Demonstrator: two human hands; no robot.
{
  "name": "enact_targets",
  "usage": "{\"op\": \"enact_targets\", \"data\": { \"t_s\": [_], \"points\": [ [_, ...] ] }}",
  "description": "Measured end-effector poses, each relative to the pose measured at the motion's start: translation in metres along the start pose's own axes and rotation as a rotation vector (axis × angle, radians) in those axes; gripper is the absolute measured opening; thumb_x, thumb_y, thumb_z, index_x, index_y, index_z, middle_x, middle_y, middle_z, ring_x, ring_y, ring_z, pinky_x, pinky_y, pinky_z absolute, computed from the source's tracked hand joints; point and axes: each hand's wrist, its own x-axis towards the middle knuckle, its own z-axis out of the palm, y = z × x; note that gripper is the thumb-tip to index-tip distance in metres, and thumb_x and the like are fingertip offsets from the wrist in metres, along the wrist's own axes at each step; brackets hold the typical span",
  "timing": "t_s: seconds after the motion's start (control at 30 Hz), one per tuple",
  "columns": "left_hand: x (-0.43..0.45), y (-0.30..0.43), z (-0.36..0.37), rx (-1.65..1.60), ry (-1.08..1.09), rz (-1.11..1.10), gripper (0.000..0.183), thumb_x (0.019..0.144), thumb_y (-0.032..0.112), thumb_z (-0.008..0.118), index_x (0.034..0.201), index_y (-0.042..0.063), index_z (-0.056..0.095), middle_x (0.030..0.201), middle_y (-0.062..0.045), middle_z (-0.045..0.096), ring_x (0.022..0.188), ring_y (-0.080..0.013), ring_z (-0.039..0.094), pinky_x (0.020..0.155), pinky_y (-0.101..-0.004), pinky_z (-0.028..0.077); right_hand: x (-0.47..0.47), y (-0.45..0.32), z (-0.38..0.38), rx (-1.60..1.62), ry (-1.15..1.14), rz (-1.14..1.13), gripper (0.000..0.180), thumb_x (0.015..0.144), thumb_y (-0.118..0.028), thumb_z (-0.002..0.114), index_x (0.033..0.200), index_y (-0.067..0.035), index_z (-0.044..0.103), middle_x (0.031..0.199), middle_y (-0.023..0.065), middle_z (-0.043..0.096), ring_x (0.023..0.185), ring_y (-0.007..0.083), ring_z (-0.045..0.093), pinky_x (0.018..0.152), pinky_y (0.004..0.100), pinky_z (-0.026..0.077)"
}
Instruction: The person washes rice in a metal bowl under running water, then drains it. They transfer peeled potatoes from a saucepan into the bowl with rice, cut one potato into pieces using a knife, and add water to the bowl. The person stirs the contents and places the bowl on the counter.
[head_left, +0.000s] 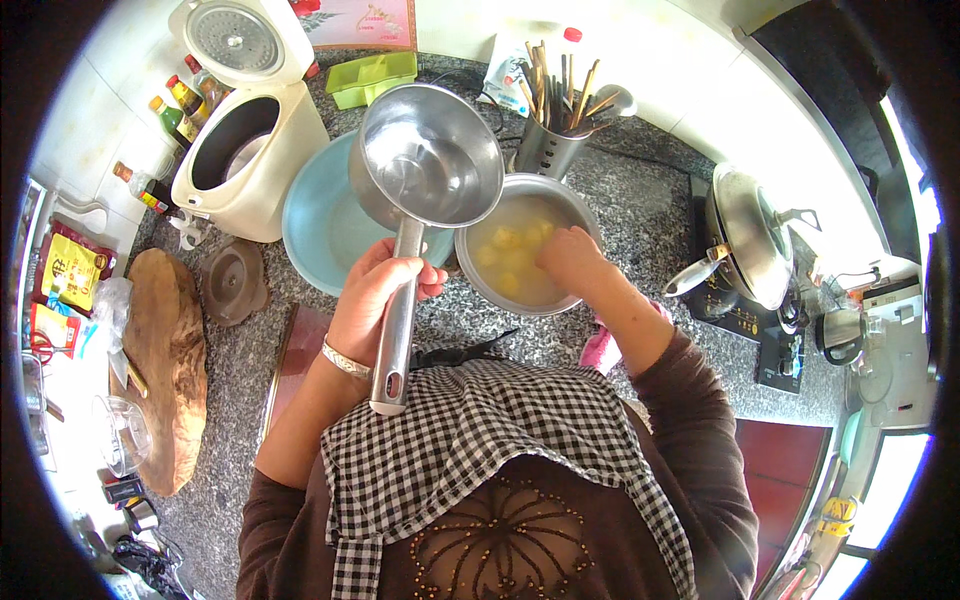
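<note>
My left hand is closed around the handle of a stainless steel ladle or dipper, whose round bowl is raised over a light blue plastic basin. To the right of the basin is a metal pot of cloudy water with several pale yellow peeled pieces, possibly potatoes. My right hand reaches in over the pot's right side; its fingertips are in the water and hidden, so I cannot tell whether they hold a piece.
An open rice cooker stands at the left, near a wooden cutting board with a knife. Behind the pot is a chopstick holder. A lidded wok sits on the cooktop at the right. A pink cloth lies near my right forearm.
</note>
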Motion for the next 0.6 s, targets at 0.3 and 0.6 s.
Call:
{"op": "enact_targets", "data": {
  "t_s": [0.3, 0.6],
  "points": [
    [-0.001, 0.001, 0.0, 0.022, 0.002, -0.012, 0.03, 0.09, 0.016, 0.054, 0.114, -0.001, 0.052, 0.087, -0.007, 0.06, 0.09, -0.0201, 0.061, 0.087, -0.0337, 0.049, 0.01, -0.008, -0.018, -0.001, 0.197, -0.079, 0.033, 0.081, -0.013, 0.057, 0.113, -0.018, 0.065, 0.104, -0.0001, 0.065, 0.098, 0.0237, 0.06, 0.084, 0.0373, 0.047],
    [-0.003, 0.001, 0.003, 0.014, 0.011, 0.01, 0.03, 0.09, 0.016, 0.053, 0.115, -0.002, 0.052, 0.086, -0.007, 0.06, 0.089, -0.0203, 0.06, 0.087, -0.0346, 0.048, 0.02, -0.013, -0.01, 0.062, 0.338, -0.06, 0.037, 0.083, -0.009, 0.054, 0.117, -0.018, 0.063, 0.117, -0.0028, 0.062, 0.101, 0.023, 0.059, 0.088, 0.0378, 0.046]
  ]
}}
